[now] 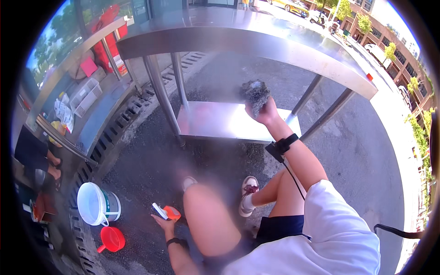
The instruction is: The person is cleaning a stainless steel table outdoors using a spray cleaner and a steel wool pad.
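Observation:
A grey, shaggy cloth or scouring wad (256,94) is gripped in my right hand (264,111), in front of the lower shelf (213,120) of a stainless steel table (220,37). My left hand (165,221), low beside my left knee, is around an orange bottle with a white top (170,212), apparently a spray bottle. The fingers are partly hidden behind it. To the left of that hand a white plastic bucket (92,202) stands on the ground, and a red dipper with a handle (112,239) lies just below it.
A slotted drain (117,127) runs along the left. Beyond it are a metal bench (99,120), a white plastic basket (86,96) and plastic bags (64,113). Another person's legs (53,165) show at the far left. The steel table legs (161,92) reach the ground ahead.

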The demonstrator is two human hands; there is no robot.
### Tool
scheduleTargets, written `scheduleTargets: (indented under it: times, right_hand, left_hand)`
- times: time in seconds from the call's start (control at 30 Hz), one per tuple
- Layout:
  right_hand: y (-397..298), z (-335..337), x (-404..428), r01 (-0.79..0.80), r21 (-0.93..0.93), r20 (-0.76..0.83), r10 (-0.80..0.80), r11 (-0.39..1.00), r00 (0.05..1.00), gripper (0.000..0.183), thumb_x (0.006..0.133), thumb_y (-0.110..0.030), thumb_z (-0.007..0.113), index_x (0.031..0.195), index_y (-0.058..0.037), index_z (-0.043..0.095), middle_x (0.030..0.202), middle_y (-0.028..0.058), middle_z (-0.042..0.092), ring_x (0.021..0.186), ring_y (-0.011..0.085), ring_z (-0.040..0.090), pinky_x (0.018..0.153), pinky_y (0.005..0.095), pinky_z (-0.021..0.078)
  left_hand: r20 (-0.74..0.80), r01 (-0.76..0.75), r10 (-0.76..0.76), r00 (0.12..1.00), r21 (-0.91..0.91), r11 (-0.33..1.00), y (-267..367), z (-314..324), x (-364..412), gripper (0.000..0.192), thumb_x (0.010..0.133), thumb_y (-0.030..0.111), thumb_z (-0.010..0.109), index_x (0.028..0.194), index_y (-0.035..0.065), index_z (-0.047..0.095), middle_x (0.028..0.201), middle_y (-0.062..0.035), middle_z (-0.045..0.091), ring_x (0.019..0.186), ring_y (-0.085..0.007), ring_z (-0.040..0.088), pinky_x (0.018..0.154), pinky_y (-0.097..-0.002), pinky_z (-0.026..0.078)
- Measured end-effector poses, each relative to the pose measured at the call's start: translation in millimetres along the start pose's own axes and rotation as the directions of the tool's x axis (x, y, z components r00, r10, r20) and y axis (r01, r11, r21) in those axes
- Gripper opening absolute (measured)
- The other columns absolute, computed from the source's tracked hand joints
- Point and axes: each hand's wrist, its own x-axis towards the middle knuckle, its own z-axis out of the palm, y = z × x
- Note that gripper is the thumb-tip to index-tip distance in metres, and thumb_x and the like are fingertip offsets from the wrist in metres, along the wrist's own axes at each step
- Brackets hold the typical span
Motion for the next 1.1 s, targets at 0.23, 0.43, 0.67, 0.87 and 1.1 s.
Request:
scheduleTargets:
  times: [0.23,0.43,0.67,0.87,1.1]
  right_hand:
    - [-77.1,80.8,-66.1,0.601,-0.088,-0.251,-0.602,0.794,0.758,0.026,0.083,-0.025,0.034,0.097,-0.0074,0.047,0.089,0.0082,0.052,0.077,0.0209,0.049,0.065,0.0334,0.042]
    - [-44.8,113.8,-5.2,0.514,-0.024,-0.341,-0.49,0.858,0.802,0.017,0.081,-0.018,0.038,0.086,-0.0064,0.049,0.08,0.0054,0.054,0.071,0.0172,0.051,0.062,0.0328,0.0417]
    - [-44.5,111.1,-34.3,0.482,0.044,-0.267,-0.454,0.875,0.85,0.023,0.082,-0.018,0.04,0.096,-0.0016,0.045,0.091,0.0122,0.048,0.079,0.0223,0.047,0.063,0.0313,0.045]
    - [-3.7,156.5,-14.1,0.422,0.024,-0.41,-0.376,0.906,0.831,0.02,0.082,-0.016,0.042,0.094,-0.0004,0.044,0.09,0.0136,0.046,0.079,0.0237,0.046,0.064,0.0307,0.0458]
    - [-4.5,116.3,21.1,0.34,0.103,-0.394,-0.275,0.935,0.877,0.023,0.08,-0.018,0.044,0.097,-0.0026,0.044,0.096,0.0127,0.045,0.087,0.0242,0.045,0.07,0.0342,0.0422]
  left_hand:
    - [-0.261,0.206,-0.177,0.949,0.087,0.975,28.0,-119.1,35.3,0.11,0.046,-0.001,0.066,0.127,0.0102,-0.007,0.127,-0.0296,0.009,0.12,-0.0388,0.009,0.099,-0.0381,0.014]
    - [-0.569,-0.512,0.561,0.601,0.265,0.817,228.2,-232.8,72.5,0.086,0.059,0.0,0.061,0.128,0.0082,0.01,0.13,-0.0163,0.018,0.12,-0.0345,0.014,0.098,-0.0386,0.015]
    - [-0.447,-0.734,0.583,0.679,-0.396,0.551,415.2,-173.5,-2.3,0.079,0.066,0.008,0.061,0.128,0.0112,0.012,0.13,-0.0176,0.016,0.12,-0.0287,0.019,0.095,-0.0352,0.018]
    - [-0.047,-0.364,0.546,0.837,-0.792,0.49,413.3,-27.9,-58.7,0.088,0.064,0.001,0.06,0.129,0.0161,0.002,0.13,-0.0231,0.004,0.121,-0.0335,0.012,0.095,-0.0383,0.017]
    - [0.317,0.065,0.35,0.881,-0.815,0.576,384.9,-2.1,-49.9,0.087,0.065,0.006,0.059,0.128,0.0214,0.002,0.13,-0.0212,0.007,0.119,-0.0317,0.017,0.092,-0.0385,0.023]
